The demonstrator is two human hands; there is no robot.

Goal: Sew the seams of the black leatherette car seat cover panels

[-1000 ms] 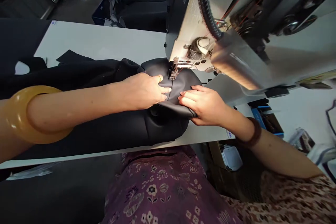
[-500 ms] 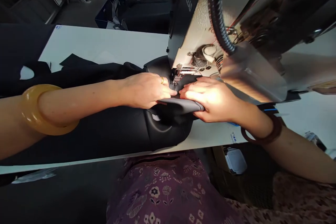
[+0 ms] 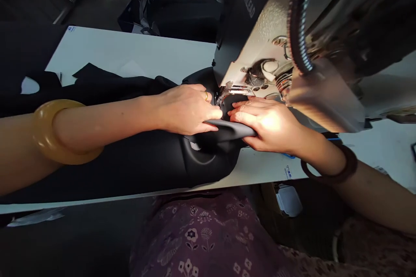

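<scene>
The left hand (image 3: 186,110) and right hand (image 3: 268,123) pinch a fold of the black padded cover (image 3: 208,164) on the white bench (image 3: 130,54), by the presser foot (image 3: 229,91). It is too dark to tell how much is sewn.

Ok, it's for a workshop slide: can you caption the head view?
Left hand and right hand hold black padded material at the presser foot of a sewing machine.
</scene>
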